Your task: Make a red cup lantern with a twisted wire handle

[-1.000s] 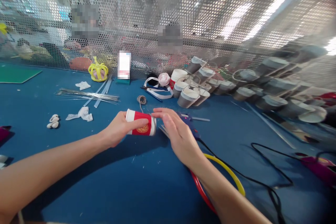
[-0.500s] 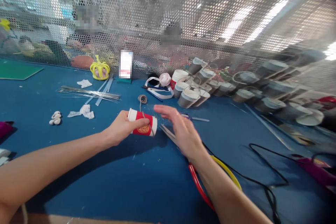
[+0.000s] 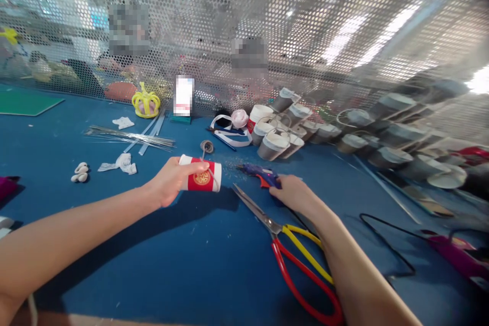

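My left hand (image 3: pixel 171 181) grips a red and white paper cup (image 3: pixel 201 180) lying on its side just above the blue table (image 3: pixel 153 260); a thin string runs from the cup to a small twine coil (image 3: pixel 207 146). To the right, my right hand (image 3: pixel 292 192) is closed round the handle of a blue glue gun (image 3: pixel 260 173) that rests on the table. Scissors (image 3: pixel 290 244) with red and yellow handles lie open in front of my right forearm.
A heap of grey and white paper cups (image 3: pixel 290 132) lies along the perforated screen (image 3: pixel 244 35) at the back. Thin metal rods (image 3: pixel 130 137), white cloth scraps (image 3: pixel 118 164), a yellow crown (image 3: pixel 145 103) and ribbon lie back left. A black cord (image 3: pixel 385 244) trails right.
My right hand left the cup's end, moved right and down, and closed on the glue gun. The scissors are now uncovered. The cup shifted slightly left and turned in my left hand.
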Motion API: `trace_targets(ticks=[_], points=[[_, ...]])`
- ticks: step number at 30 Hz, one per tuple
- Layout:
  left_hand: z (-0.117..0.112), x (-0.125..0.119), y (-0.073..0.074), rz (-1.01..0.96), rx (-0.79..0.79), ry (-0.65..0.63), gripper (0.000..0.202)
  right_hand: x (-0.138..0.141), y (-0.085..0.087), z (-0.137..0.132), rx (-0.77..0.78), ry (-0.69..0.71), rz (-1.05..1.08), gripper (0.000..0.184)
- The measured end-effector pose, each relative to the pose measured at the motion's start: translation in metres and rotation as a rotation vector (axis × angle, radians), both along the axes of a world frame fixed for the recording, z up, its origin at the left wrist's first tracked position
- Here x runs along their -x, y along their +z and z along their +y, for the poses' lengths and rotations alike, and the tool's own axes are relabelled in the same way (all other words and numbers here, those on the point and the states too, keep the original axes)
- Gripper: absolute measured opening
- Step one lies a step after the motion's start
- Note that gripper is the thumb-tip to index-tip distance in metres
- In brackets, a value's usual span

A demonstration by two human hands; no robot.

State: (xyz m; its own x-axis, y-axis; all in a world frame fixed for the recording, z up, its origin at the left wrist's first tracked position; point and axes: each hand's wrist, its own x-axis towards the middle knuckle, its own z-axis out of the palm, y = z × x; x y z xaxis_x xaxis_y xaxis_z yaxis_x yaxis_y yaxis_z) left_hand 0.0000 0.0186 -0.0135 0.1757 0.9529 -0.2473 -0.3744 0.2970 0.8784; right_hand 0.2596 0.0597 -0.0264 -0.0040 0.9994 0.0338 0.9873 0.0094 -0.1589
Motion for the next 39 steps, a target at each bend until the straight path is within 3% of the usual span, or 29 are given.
trace_targets(ticks=[4, 6, 9, 11, 13, 16, 23, 27, 39], points=[[0.002, 0.000, -0.002, 0.014, 0.040, 0.021, 0.010, -0.001, -0.007, 0.000, -0.036, -0.059, 0.027, 0.004], [0.003, 0.000, -0.003, 0.022, 0.042, 0.015, 0.011, 0.001, -0.005, -0.003, -0.069, -0.111, 0.099, 0.017], [0.005, 0.001, -0.004, 0.026, 0.028, 0.014, 0.011, 0.007, 0.005, -0.014, -0.057, -0.100, 0.591, 0.031], [0.006, 0.002, -0.003, 0.029, 0.024, 0.023, 0.011, 0.012, 0.013, -0.025, 0.086, -0.028, 0.940, 0.026], [0.006, 0.002, -0.003, 0.041, 0.036, 0.028, 0.012, 0.019, 0.020, -0.036, 0.201, 0.021, 1.035, 0.024], [0.007, 0.002, -0.002, 0.068, 0.065, 0.041, 0.013, 0.031, 0.027, -0.052, 0.217, 0.105, 1.089, 0.025], [0.011, 0.005, -0.006, 0.086, 0.035, 0.029, 0.021, 0.054, 0.027, -0.072, 0.078, 0.138, 0.921, 0.022], [0.011, 0.005, -0.005, 0.088, 0.044, 0.042, 0.017, 0.052, 0.024, -0.072, 0.091, 0.116, 0.785, 0.024], [0.016, 0.006, -0.005, 0.086, 0.063, 0.050, 0.011, 0.041, 0.010, -0.064, 0.032, 0.211, 0.680, 0.026]])
